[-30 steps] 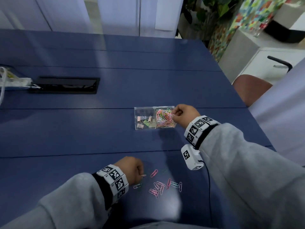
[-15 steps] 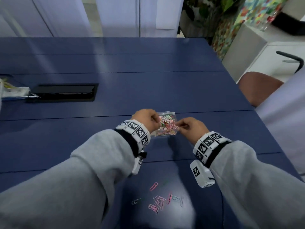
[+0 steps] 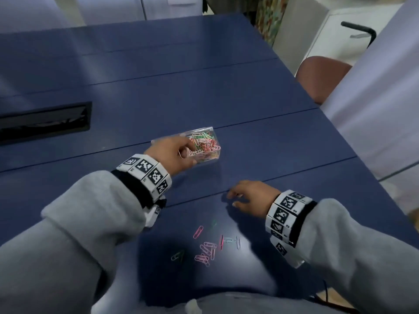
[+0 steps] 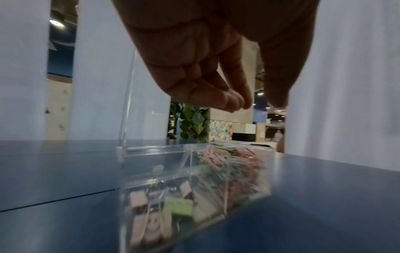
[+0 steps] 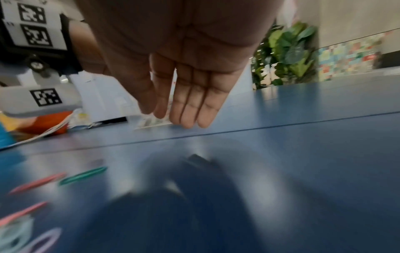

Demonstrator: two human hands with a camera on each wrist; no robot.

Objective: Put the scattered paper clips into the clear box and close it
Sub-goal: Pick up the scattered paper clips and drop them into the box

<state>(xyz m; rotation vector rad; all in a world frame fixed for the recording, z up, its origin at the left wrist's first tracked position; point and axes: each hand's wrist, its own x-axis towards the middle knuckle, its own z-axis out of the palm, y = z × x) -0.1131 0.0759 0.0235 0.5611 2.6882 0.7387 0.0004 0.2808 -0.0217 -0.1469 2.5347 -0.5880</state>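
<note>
Clear box (image 3: 205, 146) under left hand (image 3: 172, 155)

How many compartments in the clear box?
2. The box has one divider. The far compartment in the left wrist view holds paper clips; the near one holds binder clips, and the left hand covers it in the head view.

clear box (image 3: 213, 141) left half behind left hand (image 3: 172, 155), loose clips (image 5: 82, 175) blurred

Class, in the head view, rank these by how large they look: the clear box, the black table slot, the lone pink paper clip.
1. Black table slot, partly cut off at the frame edge
2. Clear box, partly hidden by the left hand
3. Pink paper clip
</note>
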